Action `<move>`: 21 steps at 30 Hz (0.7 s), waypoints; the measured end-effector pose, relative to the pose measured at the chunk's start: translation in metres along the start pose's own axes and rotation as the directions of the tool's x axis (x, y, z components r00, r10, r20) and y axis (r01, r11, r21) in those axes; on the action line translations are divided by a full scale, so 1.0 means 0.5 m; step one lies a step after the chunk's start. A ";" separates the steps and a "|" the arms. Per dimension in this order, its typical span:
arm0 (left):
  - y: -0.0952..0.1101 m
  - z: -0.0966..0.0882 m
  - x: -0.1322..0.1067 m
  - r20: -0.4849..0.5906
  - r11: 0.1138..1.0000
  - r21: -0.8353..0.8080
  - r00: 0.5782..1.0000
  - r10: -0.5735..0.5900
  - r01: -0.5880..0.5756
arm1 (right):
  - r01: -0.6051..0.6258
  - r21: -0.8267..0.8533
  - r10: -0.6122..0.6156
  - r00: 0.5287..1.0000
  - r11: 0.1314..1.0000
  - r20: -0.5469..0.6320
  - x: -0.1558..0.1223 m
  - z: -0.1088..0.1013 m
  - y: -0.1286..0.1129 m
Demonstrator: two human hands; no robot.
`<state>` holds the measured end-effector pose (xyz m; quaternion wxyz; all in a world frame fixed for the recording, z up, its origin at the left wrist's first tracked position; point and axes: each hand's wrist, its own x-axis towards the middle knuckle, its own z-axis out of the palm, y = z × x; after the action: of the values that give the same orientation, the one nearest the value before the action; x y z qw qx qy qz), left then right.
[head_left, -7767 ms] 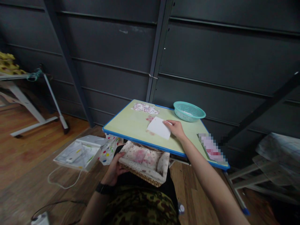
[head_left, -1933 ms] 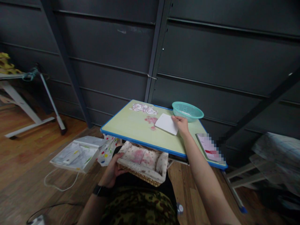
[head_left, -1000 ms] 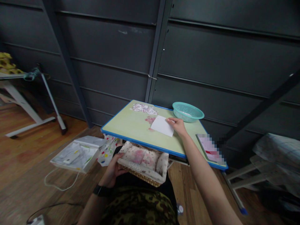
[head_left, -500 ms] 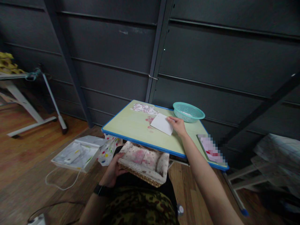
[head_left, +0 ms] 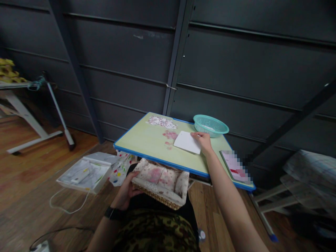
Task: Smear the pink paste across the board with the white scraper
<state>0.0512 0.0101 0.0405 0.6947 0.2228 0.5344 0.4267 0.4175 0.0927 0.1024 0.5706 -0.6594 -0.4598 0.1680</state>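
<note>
My right hand pinches the right edge of a white card, held low over the yellow-green tabletop. Just left of the card, pinkish-red marks stain the surface. In my lap, tucked against the table's front edge, sits a woven basket with a patterned cloth lining that has pink smudges. My left hand grips this basket by its left end. A heap of small white and reddish pieces lies near the table's back left corner.
A turquoise plastic basket with white bits inside stands at the back right. Near the right edge lies a flat, partly blurred-out device. On the floor at left are an open white box, a dotted plastic bag and cables.
My right hand has shifted the white card slightly right and toward me, uncovering more of the pink marks. My left hand and the woven basket have stayed in place.
</note>
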 end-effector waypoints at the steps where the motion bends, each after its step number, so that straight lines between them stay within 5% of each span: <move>1: -0.001 -0.001 0.001 -0.002 1.000 -0.003 1.000 -0.002 0.002 | 0.004 -0.008 -0.004 1.000 1.000 0.002 -0.001 -0.002 -0.001; 5: -0.003 -0.003 0.006 -0.002 1.000 -0.009 1.000 -0.001 0.001 | -0.016 0.021 0.014 0.997 1.000 0.074 -0.004 -0.002 -0.005; 15: -0.004 -0.005 0.007 0.010 1.000 0.007 1.000 0.004 -0.004 | 0.027 -0.002 -0.027 0.999 1.000 0.029 0.004 -0.002 0.005; 21: -0.003 -0.005 0.008 0.024 1.000 0.024 1.000 -0.014 0.014 | 0.038 -0.120 -0.052 0.992 0.992 -0.114 0.024 -0.018 0.019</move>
<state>0.0499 0.0122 0.0362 0.7013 0.2326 0.5327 0.4126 0.4344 0.0973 0.1000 0.5601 -0.6901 -0.4495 0.0889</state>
